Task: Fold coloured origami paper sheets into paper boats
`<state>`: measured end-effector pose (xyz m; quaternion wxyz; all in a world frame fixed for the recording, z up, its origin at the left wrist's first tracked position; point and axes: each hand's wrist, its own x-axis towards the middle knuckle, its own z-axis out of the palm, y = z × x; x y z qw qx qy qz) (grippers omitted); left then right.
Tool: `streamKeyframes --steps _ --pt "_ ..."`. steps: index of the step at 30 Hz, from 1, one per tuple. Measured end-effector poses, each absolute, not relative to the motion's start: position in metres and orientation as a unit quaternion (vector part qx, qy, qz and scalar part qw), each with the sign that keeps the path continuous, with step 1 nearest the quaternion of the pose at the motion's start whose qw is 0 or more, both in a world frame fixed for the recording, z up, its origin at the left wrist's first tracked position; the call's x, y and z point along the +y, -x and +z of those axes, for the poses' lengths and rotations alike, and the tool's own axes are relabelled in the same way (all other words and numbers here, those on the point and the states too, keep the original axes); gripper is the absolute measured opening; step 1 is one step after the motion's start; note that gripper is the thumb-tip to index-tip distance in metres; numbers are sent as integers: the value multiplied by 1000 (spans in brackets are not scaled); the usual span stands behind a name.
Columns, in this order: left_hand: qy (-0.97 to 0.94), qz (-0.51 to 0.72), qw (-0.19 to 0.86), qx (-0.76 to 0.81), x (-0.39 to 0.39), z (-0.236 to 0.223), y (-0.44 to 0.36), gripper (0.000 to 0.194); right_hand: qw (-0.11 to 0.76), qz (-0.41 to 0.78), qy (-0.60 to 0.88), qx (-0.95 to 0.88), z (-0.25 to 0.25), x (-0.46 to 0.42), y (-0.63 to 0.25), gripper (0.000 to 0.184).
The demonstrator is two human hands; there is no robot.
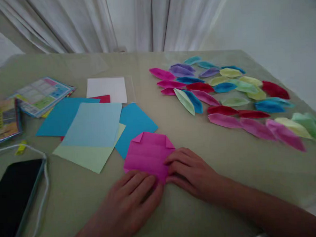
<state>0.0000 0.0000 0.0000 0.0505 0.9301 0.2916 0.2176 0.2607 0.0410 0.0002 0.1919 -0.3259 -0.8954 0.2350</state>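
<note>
A magenta sheet of origami paper lies flat on the table in front of me, creased across, with its two far corners folded in. My left hand rests on its near edge, fingers curled and the thumb close to the near right corner. At the right edge, my right hand has its fingertips and thumb closed on the paper, by the near right corner. The fingers hide that corner and part of the near edge. Beyond the magenta paper, its far left side meets a blue sheet.
Light blue paper and pale green paper overlap at the left. Folded, pointed paper pieces in many colours spread over the right. A phone, white cable and printed packets lie left; a white sheet lies farther back.
</note>
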Motion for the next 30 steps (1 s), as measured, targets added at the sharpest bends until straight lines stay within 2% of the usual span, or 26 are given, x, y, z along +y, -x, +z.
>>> streamKeyframes --steps 10,20,24,30 --pt "-929 221 50 291 0 1 -2 31 189 227 280 -913 6 45 -266 19" --pt "-932 209 47 291 -5 5 -3 34 179 135 261 -939 0 40 -271 10" --pt "-935 205 38 286 -5 7 -4 40 177 131 260 -940 2 40 -272 11" --pt "-935 197 52 290 -9 3 -3 36 175 141 257 -940 5 42 -272 13"
